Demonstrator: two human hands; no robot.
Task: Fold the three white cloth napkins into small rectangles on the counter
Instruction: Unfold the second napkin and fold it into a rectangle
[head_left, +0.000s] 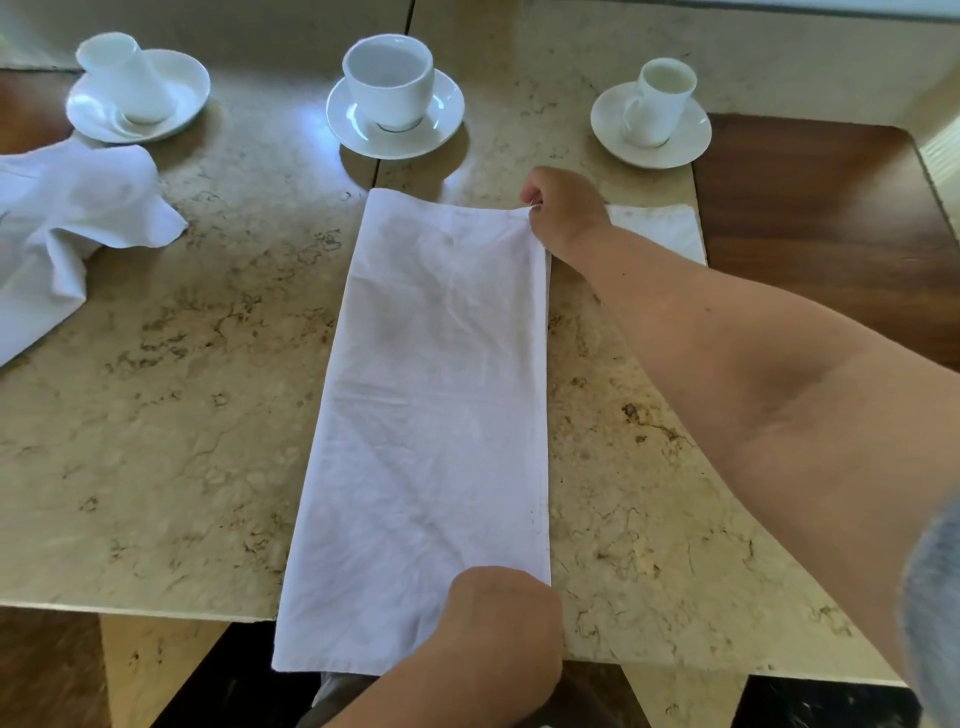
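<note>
Long napkin (431, 415), folded in half lengthwise, flat on marble counter (171, 415), centre; near end hanging just over front edge. Right hand (563, 210) at far right corner, thumb & fingers pinched shut on the hem. Left hand (501, 618) at near right corner, knuckles up, pressed on the cloth; fingers hidden underneath, so can't tell if gripping or just resting. Crumpled napkin (62, 218) at far left, partly off frame. Small folded napkin (662, 231) lying flat by counter's right edge, partly behind right wrist. Three cups on saucers in a row at back: left cup (124, 78), middle cup (389, 80), right cup (660, 101). Wood surface (831, 218) to the right.
</note>
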